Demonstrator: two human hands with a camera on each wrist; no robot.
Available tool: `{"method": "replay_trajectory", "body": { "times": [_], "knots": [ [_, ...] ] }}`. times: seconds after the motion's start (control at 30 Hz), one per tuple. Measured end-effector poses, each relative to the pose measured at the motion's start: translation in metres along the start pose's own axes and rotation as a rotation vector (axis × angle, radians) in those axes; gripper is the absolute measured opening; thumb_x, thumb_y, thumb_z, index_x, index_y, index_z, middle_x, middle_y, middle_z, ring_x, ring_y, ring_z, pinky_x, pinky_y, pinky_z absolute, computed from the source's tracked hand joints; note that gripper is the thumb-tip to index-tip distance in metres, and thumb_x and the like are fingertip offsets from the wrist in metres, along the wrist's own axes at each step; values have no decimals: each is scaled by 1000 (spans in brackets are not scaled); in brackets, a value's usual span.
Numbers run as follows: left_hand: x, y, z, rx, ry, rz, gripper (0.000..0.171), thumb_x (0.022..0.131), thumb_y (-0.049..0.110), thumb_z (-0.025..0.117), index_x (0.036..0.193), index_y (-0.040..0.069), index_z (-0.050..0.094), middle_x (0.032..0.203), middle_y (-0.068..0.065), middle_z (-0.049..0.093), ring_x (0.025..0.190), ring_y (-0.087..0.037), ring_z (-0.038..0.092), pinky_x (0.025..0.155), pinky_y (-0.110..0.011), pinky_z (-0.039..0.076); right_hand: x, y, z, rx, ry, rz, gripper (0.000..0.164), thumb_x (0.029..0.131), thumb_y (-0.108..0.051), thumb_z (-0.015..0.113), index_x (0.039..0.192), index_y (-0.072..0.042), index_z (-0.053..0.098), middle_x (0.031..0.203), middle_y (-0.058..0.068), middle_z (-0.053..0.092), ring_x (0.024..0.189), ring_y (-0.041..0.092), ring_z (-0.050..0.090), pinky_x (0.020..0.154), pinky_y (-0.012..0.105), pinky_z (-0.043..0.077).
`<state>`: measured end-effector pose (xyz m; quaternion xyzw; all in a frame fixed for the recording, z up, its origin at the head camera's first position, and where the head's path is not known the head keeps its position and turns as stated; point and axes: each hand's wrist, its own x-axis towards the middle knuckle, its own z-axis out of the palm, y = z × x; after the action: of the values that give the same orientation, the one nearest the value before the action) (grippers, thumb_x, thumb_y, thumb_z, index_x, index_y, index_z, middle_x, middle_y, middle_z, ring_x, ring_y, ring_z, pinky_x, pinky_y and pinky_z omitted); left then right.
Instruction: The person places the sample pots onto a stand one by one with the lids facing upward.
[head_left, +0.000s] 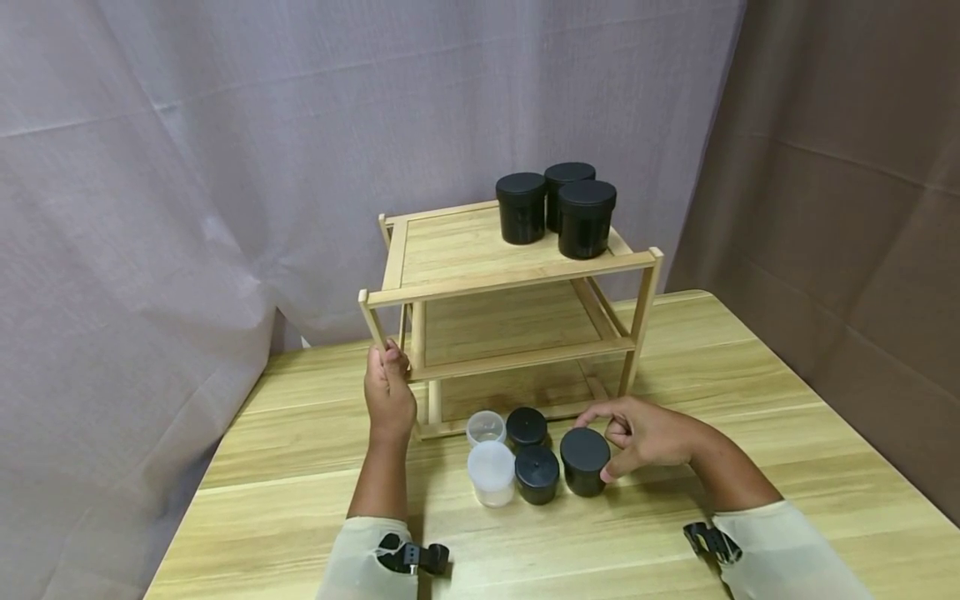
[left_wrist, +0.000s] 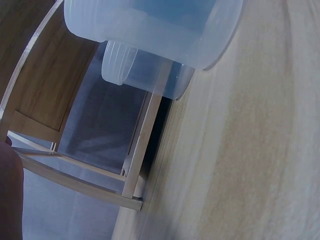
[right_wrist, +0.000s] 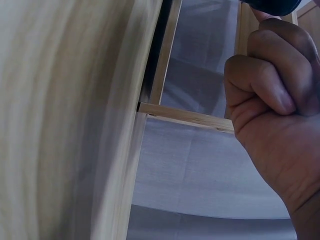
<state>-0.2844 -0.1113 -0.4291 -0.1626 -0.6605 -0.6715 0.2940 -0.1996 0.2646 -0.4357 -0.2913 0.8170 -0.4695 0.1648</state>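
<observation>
My left hand [head_left: 388,396] grips the front left post of a wooden two-tier rack [head_left: 457,250]. Between thumb and index finger, my right hand [head_left: 656,433] pinches a black lidded jar [head_left: 585,454]; whether its base touches the table I cannot tell. Its other fingers curl toward the palm in the right wrist view, where only a bit of the jar [right_wrist: 277,5] shows. Left of that jar stand two more black jars [head_left: 537,473] and two translucent tubs, one with a white lid [head_left: 492,467]. The rear tub [head_left: 486,427] looks lidless.
Three black lidded jars [head_left: 587,221] stand at the right of the rack's top shelf. The lower shelf [head_left: 510,321] lies beneath it. A wood-grain table [head_left: 285,467] carries everything. Grey cloth [head_left: 300,125] hangs behind, brown cloth [head_left: 847,208] on the right.
</observation>
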Motion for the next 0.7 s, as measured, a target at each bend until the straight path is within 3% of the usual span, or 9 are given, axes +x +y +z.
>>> {"method": "replay_trajectory", "body": {
  "times": [0.17, 0.7],
  "knots": [
    [0, 0, 0, -12, -5, 1, 65, 112, 50, 39, 109, -14, 46, 83, 0, 45, 76, -7, 43, 67, -18, 40, -1, -2, 0, 19, 7, -13, 65, 78, -5, 95, 135, 7, 66, 65, -12, 30, 58, -2, 31, 53, 19, 30],
    [0, 0, 0, -12, 12, -9, 56, 113, 45, 40, 107, -10, 48, 83, 0, 46, 76, -8, 44, 68, -19, 40, -1, -4, 0, 19, 37, -5, 59, 80, -6, 94, 131, 6, 67, 65, -11, 31, 57, -1, 32, 52, 20, 30]
  ]
}}
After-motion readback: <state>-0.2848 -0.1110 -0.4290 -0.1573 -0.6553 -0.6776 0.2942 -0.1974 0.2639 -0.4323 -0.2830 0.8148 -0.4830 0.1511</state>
